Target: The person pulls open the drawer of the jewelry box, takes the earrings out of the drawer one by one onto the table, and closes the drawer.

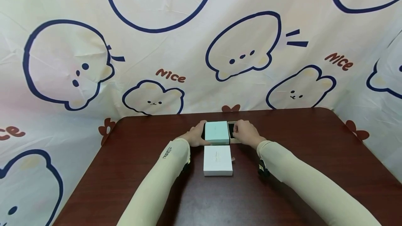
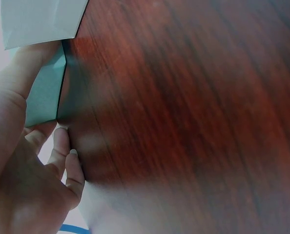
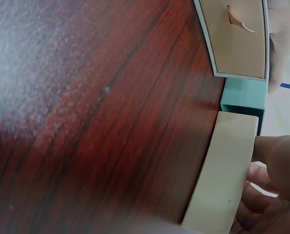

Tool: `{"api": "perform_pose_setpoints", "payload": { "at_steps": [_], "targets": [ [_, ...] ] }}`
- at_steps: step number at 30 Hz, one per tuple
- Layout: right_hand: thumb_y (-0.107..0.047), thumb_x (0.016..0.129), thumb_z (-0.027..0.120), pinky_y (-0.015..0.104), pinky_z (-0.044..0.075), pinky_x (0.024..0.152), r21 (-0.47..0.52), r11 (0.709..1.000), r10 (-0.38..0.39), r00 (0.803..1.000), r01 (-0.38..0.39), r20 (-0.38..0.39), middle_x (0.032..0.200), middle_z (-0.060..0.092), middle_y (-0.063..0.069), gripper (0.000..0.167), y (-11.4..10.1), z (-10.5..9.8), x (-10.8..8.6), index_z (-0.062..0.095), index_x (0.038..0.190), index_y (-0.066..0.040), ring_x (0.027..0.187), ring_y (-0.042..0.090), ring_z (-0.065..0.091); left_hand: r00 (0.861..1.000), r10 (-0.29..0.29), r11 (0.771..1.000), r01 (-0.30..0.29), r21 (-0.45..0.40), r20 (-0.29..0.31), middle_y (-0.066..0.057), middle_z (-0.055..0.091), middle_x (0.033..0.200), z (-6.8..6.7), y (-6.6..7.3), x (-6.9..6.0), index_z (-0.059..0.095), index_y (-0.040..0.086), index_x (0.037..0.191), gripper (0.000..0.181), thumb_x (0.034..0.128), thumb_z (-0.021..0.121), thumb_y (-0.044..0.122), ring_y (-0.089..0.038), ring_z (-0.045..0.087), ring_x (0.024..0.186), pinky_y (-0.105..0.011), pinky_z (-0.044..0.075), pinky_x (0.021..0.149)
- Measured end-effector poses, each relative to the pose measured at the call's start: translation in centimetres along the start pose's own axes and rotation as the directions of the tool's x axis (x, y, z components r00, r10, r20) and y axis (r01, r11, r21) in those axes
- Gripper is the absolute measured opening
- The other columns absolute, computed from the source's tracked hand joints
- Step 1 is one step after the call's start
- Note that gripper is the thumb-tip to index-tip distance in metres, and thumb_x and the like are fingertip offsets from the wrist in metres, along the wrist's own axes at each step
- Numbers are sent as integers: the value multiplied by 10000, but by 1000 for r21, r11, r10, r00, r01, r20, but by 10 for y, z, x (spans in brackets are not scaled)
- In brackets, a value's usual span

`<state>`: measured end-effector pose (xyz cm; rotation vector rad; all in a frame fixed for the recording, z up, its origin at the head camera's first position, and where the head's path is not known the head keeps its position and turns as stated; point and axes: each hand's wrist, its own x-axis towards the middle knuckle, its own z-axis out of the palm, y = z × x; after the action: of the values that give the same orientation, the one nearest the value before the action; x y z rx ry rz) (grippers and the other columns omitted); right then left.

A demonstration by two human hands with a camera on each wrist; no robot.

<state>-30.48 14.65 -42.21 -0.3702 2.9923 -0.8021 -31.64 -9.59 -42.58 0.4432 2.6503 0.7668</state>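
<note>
- One left hand (image 1: 195, 137) gripped the mint-green sleeve (image 1: 216, 132) at its left end, thumb along the near side, other fingers toward the far left corner.
- The right hand (image 1: 246, 133) bent its fingers over the cream drawer (image 3: 223, 170); what they pinched could not be told.
- That drawer stood partly out of the sleeve's right end, plain-walled, dark inside.
- Just nearer the person lay a white box (image 1: 217, 161), faintly lettered on top, a pale ribbon tab (image 3: 238, 20) on its beige right end.
- Beneath was the red-brown tabletop (image 1: 201, 201).
</note>
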Motion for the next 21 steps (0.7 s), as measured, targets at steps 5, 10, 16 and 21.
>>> {"api": "perform_pose_setpoints", "payload": {
  "at_steps": [5, 10, 16, 21],
  "targets": [
    [-73, 916, 646, 273, 398, 529, 6, 1000, -4, 1000, 4, 0, 600, 540, 14, 222, 0, 1, 1, 615, 697, -93, 564, 159, 521, 1000, 1, 1000, -1, 4, 1, -137, 303, 1635, 0, 0, 0, 87, 116, 1620, 1026, 895, 784, 315, -398, 275, 1498, -610, 259, 1193],
    [-64, 912, 646, 272, 384, 519, 11, 1000, -6, 1000, 6, 4, 574, 501, 3, 239, 0, 1, 1, 598, 679, -89, 549, 158, 504, 1000, 0, 1000, 0, 5, -4, -135, 298, 1639, 0, 1, 0, 89, 120, 1621, 1025, 895, 784, 322, -396, 273, 1501, -610, 258, 1195],
    [-61, 917, 642, 264, 365, 505, 2, 1000, 1, 1000, -1, 15, 539, 442, -19, 283, 0, 1, 2, 576, 644, -93, 523, 145, 474, 1000, -1, 1000, 1, 8, -3, -132, 287, 1647, 0, 0, 0, 85, 120, 1621, 1033, 892, 786, 329, -397, 274, 1501, -614, 262, 1190],
    [-58, 923, 638, 261, 358, 497, 4, 1000, 5, 1000, -5, 25, 529, 430, -22, 301, -1, 0, 2, 574, 632, -93, 513, 143, 466, 1000, -1, 1000, 1, 8, -5, -130, 303, 1635, 1, -1, 1, 88, 126, 1619, 1026, 894, 784, 330, -392, 282, 1495, -607, 270, 1189]
  ]
}}
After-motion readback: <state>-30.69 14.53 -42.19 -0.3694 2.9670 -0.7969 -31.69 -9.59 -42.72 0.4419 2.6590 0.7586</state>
